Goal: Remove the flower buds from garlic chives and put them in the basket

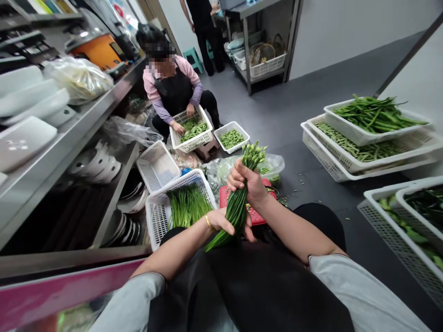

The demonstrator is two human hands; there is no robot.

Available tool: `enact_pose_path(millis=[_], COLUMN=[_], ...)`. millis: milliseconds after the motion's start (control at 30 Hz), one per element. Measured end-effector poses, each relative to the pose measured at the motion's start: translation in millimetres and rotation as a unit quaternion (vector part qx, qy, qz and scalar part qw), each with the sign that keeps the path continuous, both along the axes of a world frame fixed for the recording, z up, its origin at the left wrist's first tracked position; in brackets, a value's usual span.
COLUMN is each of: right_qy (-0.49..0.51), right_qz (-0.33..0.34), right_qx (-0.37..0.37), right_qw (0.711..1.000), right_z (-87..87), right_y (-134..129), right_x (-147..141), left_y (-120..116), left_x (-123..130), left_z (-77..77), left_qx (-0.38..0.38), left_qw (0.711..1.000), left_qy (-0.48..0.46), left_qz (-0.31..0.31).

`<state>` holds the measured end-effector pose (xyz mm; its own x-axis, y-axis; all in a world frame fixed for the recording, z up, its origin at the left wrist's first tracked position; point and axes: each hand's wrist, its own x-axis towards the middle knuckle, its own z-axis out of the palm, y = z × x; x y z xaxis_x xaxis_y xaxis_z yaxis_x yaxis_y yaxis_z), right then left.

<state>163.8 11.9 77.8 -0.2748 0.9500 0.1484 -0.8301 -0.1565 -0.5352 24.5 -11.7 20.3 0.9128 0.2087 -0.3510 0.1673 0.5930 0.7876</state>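
Note:
A bunch of green flower stalks [236,207] with pale buds at the upper end is held upright and slightly tilted in front of my apron. My right hand [249,182] wraps round it just below the buds. Lower down, my left hand [224,222], with a gold bracelet at the wrist, is round the lower stalks, its thumb across the front and fingertips showing on the far side. Behind my left forearm, a white basket [156,216] contains more long green stalks [190,205]. A red board or tray [224,196] lies beyond my hands, partly hidden by them.
Opposite, a person [176,87] handles greens in a white basket [194,146]. A small basket of cut pods [232,138] stands beside it. Stacked vegetable baskets [349,173] are at right, a metal shelf [79,120] with dishes at left. Another person [204,27] stands behind.

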Motion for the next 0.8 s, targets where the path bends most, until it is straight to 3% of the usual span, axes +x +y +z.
enact_pose_path(millis=[67, 133, 200, 300, 400, 500, 600, 667, 700, 733, 767, 800], right_qy=[-0.016, -0.045, -0.072, -0.091, -0.094, -0.087, -0.13, -0.253, -0.355, -0.486, -0.622, -0.738], right_qz=[0.011, -0.006, -0.069, -0.18, -0.223, -0.225, -0.176, -0.11, -0.079, -0.049, -0.022, 0.004], right_qx=[0.016, 0.032, 0.03, -0.002, -0.036, -0.071, -0.063, -0.047, -0.041, -0.031, -0.016, 0.001], right_qw=[1.0, 0.998, 0.995, 0.98, 0.97, 0.968, 0.974, 0.96, 0.931, 0.872, 0.782, 0.675], right_z=[7.0, 11.3, 11.5, 1.0, -21.1, -47.8, -78.5, -103.2, -116.6, -130.3, -143.7, -156.3], right_y=[2, 6, 13, 25, 35, 39, 39, 34, 30, 24, 17, 10], right_x=[2, 8, 17, 26, 23, 19, 33, 54, 65, 77, 86, 93], left_y=[2, 9, 22, 43, 51, 47, 46, 51, 56, 61, 66, 72], left_x=[-2, -9, -20, -38, -47, -50, -58, -68, -73, -79, -85, -90], left_z=[2.9, 14.8, 31.9, 53.1, 57.8, 50.8, 43.4, 40.5, 39.3, 37.9, 36.1, 33.8], left_qx=[0.055, 0.159, 0.301, 0.499, 0.601, 0.65, 0.689, 0.707, 0.712, 0.717, 0.721, 0.725], left_qw=[0.998, 0.981, 0.934, 0.822, 0.737, 0.681, 0.611, 0.553, 0.525, 0.5, 0.477, 0.456], left_qy=[0.029, 0.092, 0.165, 0.236, 0.291, 0.329, 0.388, 0.441, 0.466, 0.486, 0.503, 0.516], left_qz=[0.026, 0.066, 0.101, 0.137, 0.107, 0.077, 0.036, 0.009, -0.003, -0.013, -0.022, -0.029])
